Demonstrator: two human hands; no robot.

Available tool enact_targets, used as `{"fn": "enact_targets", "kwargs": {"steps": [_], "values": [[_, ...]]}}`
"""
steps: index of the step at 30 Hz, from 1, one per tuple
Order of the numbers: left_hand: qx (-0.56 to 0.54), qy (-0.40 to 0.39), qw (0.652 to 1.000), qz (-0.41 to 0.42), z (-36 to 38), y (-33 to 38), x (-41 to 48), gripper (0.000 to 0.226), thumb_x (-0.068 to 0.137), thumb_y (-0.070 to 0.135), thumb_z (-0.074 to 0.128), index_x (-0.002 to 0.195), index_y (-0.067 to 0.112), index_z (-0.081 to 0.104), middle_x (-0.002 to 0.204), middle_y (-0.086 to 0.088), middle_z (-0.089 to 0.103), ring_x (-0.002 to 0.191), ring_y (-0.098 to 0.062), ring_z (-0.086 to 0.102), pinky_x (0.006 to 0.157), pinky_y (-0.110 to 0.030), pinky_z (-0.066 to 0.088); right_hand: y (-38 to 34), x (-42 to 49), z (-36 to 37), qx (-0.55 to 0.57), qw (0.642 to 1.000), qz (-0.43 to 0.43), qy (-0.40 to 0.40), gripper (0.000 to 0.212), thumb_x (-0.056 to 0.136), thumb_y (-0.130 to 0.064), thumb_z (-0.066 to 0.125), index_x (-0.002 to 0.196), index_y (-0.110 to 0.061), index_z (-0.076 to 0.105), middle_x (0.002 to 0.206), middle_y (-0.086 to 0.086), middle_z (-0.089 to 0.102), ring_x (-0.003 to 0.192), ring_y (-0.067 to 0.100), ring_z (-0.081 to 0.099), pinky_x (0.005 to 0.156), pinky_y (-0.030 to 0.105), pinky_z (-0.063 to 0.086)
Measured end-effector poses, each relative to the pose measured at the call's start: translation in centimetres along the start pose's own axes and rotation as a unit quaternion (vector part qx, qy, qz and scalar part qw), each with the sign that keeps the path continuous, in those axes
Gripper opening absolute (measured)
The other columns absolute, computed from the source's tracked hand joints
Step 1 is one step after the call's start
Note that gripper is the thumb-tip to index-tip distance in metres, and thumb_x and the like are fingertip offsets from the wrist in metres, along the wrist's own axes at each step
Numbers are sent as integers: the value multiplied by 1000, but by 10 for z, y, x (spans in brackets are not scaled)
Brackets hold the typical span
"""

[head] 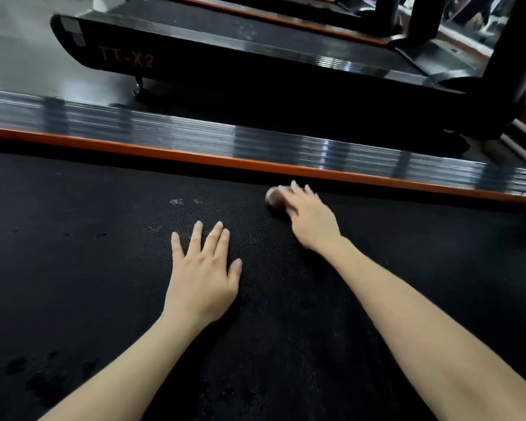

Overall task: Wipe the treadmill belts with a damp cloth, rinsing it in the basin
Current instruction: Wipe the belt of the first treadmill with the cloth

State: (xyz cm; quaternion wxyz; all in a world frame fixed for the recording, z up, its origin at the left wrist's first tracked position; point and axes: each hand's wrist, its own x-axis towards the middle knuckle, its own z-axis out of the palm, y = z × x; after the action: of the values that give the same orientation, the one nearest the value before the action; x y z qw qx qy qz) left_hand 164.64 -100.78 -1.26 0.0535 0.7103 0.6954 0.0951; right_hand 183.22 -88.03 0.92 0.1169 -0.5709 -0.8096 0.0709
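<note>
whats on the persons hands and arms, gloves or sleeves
Nothing worn shows: the left hand and right hand are gloveless, and both forearms are bare to the frame edge, with no sleeve, watch or bracelet. The right hand is blurred.

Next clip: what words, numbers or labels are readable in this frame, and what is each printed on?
"TT-X2": orange lettering on the black side panel of the neighbouring treadmill.
Grey square patches at that treadmill's end: blurred, no legible text.
No writing shows on the near belt.
</note>
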Motion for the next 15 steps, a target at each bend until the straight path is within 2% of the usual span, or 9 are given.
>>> {"fn": "enact_targets", "kwargs": {"steps": [1,3,6,8,10,13,15], "values": [[4,-2,1000,-1,0,1,0,84,81,56,-5,151,16,17,160,3,10,147,-24,-3,117,-53,-7,-2,15,2,6,999,35,13,46,101,-21,36,146,-29,31,157,1,22,144,28,14,114,40,19],[11,-7,1000,-4,0,1,0,85,79,54,-8,152,16,15,160,4,8,147,-24,-5,116,-53,-7,-14,28,9,3,999,45,21,46,101,-23,35,146,-30,30,157,0,21,145,29,13,112,43,26],[8,-18,1000,-9,-4,2,-2,76,86,51,-2,151,16,16,160,3,8,147,-25,-3,116,-53,-6,-26,-1,7,-6,1000,-25,-12,47,101,-24,37,146,-31,29,157,-4,20,145,28,13,112,40,28],[3,-29,999,-13,-6,3,-1,61,98,43,12,152,15,14,160,3,6,147,-24,-4,116,-53,-6,-31,-42,1,3,997,-60,-40,48,100,-24,39,146,-33,29,157,-7,19,145,25,13,112,38,29],[-12,-29,999,-15,-7,2,-1,55,101,35,21,152,15,15,160,3,7,147,-24,-4,116,-53,-6,-37,-94,-4,14,995,-85,-50,49,98,-20,41,145,-32,33,156,-6,23,144,26,17,110,39,34],[-28,-21,999,-14,-8,1,-1,53,101,32,24,151,16,20,160,4,11,147,-24,0,116,-53,-5,-53,-188,-9,7,991,-131,-33,47,91,-22,41,138,-25,47,147,3,40,135,35,36,101,44,45],[-31,-31,999,-14,-10,0,-1,52,101,33,24,150,16,22,160,3,12,147,-25,2,116,-54,-3,-66,-250,-11,11,987,-156,-29,46,91,-25,42,136,-25,48,146,3,43,134,35,38,100,45,45]]}}
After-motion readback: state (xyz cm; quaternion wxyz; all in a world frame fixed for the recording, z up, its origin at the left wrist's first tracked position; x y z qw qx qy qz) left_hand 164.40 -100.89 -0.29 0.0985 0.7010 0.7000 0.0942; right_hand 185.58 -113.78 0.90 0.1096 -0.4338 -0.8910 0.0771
